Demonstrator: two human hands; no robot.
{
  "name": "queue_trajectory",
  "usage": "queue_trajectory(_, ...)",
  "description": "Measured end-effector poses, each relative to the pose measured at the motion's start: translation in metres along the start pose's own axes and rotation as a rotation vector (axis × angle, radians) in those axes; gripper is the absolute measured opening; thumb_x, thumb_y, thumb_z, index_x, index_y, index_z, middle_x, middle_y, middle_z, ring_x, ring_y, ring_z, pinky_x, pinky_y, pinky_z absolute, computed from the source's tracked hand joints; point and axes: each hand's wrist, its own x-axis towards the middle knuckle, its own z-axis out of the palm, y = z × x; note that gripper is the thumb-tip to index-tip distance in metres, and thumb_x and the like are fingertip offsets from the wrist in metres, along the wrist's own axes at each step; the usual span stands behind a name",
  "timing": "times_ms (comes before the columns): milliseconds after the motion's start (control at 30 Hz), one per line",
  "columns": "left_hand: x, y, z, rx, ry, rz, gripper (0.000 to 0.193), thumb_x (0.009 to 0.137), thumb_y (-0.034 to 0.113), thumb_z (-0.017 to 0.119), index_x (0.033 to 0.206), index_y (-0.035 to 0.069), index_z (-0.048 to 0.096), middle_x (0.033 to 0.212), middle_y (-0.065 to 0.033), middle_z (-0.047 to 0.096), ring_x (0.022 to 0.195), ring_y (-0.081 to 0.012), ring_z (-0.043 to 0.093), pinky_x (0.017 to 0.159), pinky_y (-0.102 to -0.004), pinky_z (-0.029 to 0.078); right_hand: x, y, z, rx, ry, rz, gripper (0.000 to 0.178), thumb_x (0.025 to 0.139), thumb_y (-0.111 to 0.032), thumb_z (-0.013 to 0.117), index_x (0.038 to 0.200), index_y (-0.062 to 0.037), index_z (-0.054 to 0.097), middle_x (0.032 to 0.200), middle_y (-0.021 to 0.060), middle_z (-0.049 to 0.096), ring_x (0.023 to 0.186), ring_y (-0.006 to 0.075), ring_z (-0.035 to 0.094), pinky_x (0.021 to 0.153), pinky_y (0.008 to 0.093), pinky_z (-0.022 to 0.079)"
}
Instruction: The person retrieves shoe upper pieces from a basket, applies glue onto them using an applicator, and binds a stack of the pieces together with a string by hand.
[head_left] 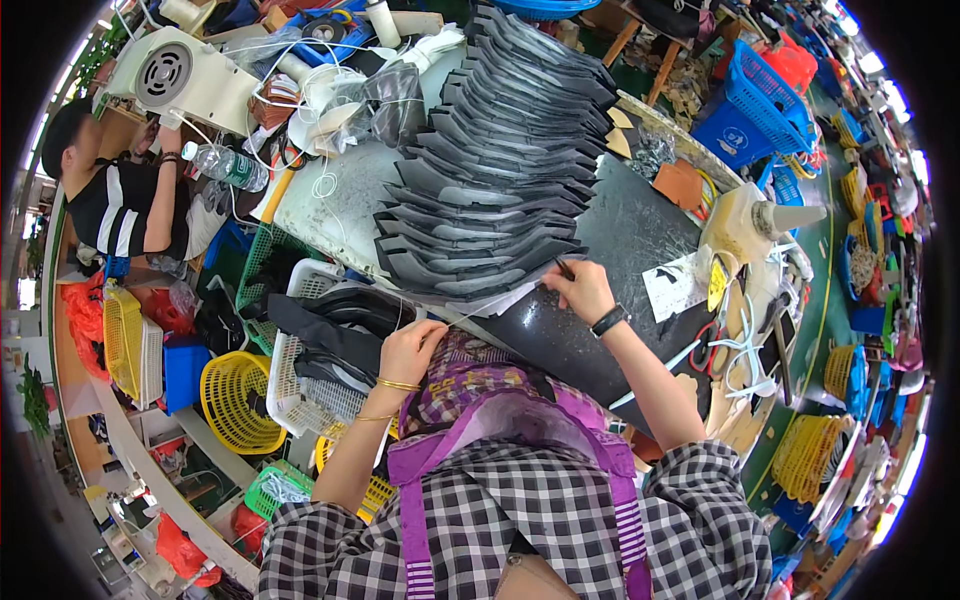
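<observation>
A long row of overlapping dark grey and black shoe-upper pieces point(490, 190) runs away from me across the worktable. At its near end my right hand point(585, 288) is closed in a pinch on a small dark slim tool point(566, 270), whose kind I cannot make out. My left hand point(412, 350) hovers left of it, above my lap, thumb and fingers pressed together on a thin pale thread point(468, 315). This thread slants up to the right toward the nearest pieces; its far end is hard to follow. White sheets point(505, 300) show under the near pieces.
Right on the table lie a glue bottle point(750, 225), red-handled scissors point(703, 345) and a printed paper point(675, 288). A white basket point(290, 375) of black pieces stands left of my lap. Another person point(125, 190) sits at the far left beside a water bottle point(228, 166).
</observation>
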Motion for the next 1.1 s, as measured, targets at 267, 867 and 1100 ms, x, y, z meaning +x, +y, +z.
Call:
queue_trajectory(267, 0.001, -0.015, 0.002, 0.113, 0.092, -0.034, 0.018, 0.085, 0.023, 0.058, 0.086, 0.007, 0.065, 0.082, -0.0108, 0.064, 0.073, -0.0314, 0.062, 0.062, -0.0369, 0.048, 0.015, -0.009, 0.005, -0.366, 0.012, -0.099, 0.02, 0.078, -0.02, 0.063, 0.077, -0.0004, 0.066, 0.065, 0.0148, 0.064, 0.054, 0.0229, 0.063, 0.059, 0.0342, 0.05)
queue_trajectory(867, 0.033, -0.039, -0.016, 0.299, 0.274, 0.1, 0.016, 0.08, 0.027, 0.062, 0.078, 0.011, 0.061, 0.072, -0.0065, 0.062, 0.059, -0.0283, 0.061, 0.051, -0.037, 0.047, 0.046, -0.078, 0.11, -0.757, -0.31, -0.807, 0.012, 0.077, -0.015, 0.057, 0.077, -0.0073, 0.066, 0.079, 0.0103, 0.062, 0.074, 0.028, 0.064, 0.064, 0.0382, 0.051)
queue_trajectory(1100, 0.042, -0.047, -0.025, 0.459, 0.244, 0.192, 0.021, 0.079, 0.027, 0.064, 0.07, 0.009, 0.057, 0.066, -0.0058, 0.059, 0.056, -0.0246, 0.059, 0.049, -0.0337, 0.045, 0.046, -0.083, 0.127, -0.948, -0.328, -0.939, 0.011, 0.078, -0.015, 0.056, 0.078, -0.0064, 0.063, 0.077, 0.0096, 0.059, 0.068, 0.0255, 0.064, 0.058, 0.0336, 0.051)
